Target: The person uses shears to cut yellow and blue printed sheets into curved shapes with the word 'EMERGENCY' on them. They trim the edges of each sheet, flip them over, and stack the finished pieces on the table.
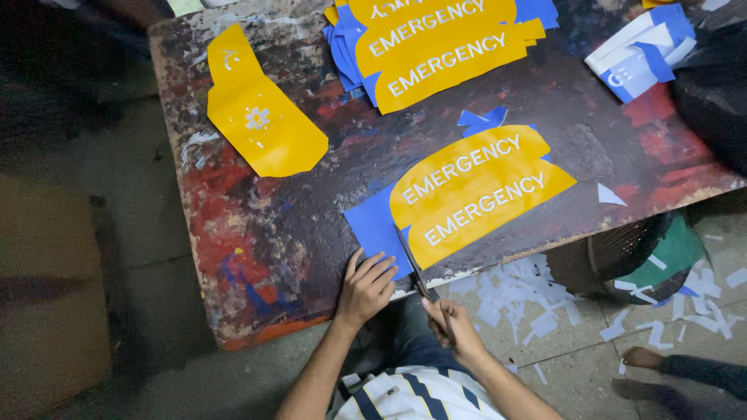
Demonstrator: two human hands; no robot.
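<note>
Right at the near edge of the paint-stained table (257, 257), the left hand (366, 286) lies flat, fingers spread, pinning the blue backing sheet (373, 225). The right hand (455, 323) hangs just off the rim, closed round a cutting knife (412, 268) whose blade runs along the yellow curved sticker (475, 194) lying just beyond both hands. Open tabletop to the left. A lone yellow sticker (261, 109) lies far left, a yellow-and-blue stack (436, 43) at the far edge, blue-and-white sheets (642, 50) far right. Paper scraps (521, 292) litter the floor.
</note>
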